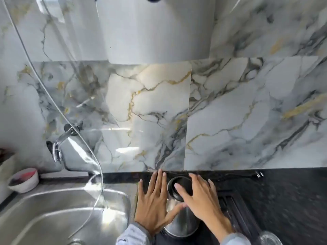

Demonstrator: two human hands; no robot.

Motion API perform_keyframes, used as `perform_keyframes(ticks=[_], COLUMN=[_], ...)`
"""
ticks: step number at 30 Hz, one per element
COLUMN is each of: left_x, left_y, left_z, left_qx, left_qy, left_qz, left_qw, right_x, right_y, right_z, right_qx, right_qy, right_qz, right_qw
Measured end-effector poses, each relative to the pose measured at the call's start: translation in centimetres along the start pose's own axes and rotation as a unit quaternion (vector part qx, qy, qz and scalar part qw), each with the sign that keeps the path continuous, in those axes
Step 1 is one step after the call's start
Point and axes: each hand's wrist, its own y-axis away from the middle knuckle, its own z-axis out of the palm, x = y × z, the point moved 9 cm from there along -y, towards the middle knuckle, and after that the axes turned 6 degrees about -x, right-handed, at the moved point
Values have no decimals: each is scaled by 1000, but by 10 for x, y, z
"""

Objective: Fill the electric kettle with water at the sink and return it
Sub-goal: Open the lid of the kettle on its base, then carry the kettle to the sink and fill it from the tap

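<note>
1. While both hands are flanking it, the electric kettle (182, 218) is standing upright on the dark speckled counter (283, 200), just right of the sink (58, 213) and close to the marble-patterned wall (159, 112). It is showing a shiny steel body, widening toward the base, with a round black lid (180, 188) on top; motion blur is smearing its finer details.

2. From the head view, the left hand (154, 204) is spreading wide, fingers fanned and pointing toward the wall, palm lying against the kettle's left side and thumb reaching across the steel. The right hand (201, 200) is also spreading wide, its thumb lying over the black lid and its palm covering the kettle's right side. Neither hand is closing around anything; whether they are pressing on the kettle I cannot tell.

3. Around the kettle, a chrome tap (60, 144) is jutting from the wall over the steel sink, and a thin clear hose (99, 174) is hanging down into the basin. A white bowl (23, 180) is sitting at the far left. A clear glass (269, 238) is showing at the bottom right edge.
</note>
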Motion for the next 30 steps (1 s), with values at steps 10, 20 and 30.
perform_keyframes(ticks=[10,20,30], left_x=[-9,-9,-9], left_y=[-4,-2,-2], left_z=[50,53,51], left_qx=[-64,-65,-56], left_qy=[-22,-18,-10], left_qz=[-6,-9,-14], left_qw=[998,998,998], right_x=[-1,51,38], right_y=[-13,-26,-15], right_z=[-23,-5,-22], right_qx=[12,-118,124], right_qy=[-53,-477,-222], right_qz=[26,-55,-142], right_qw=[998,869,957])
